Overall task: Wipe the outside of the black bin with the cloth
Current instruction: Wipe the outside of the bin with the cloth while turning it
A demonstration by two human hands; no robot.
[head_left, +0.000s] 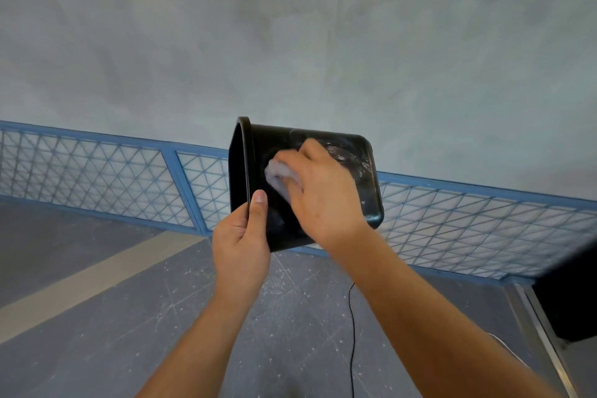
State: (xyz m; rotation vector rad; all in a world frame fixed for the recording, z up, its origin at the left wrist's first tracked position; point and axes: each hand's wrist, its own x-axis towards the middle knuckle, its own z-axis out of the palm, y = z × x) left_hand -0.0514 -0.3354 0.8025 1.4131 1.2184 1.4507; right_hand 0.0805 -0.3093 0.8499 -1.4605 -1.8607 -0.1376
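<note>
black bin held in the air on its side above the floor. left hand grips its rim; right hand presses the cloth, fingers curled over it, against the outer wall.

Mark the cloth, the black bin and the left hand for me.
cloth (277, 175), head view, pale bunched part.
black bin (352, 154), head view, shiny outer wall.
left hand (239, 236), head view, back of the hand.

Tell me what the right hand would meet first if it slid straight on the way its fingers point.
The right hand holds the cloth against the black bin, fingers pointing toward its open end. Straight on, it would likely meet the raised rim first, though depth is unclear.
</note>
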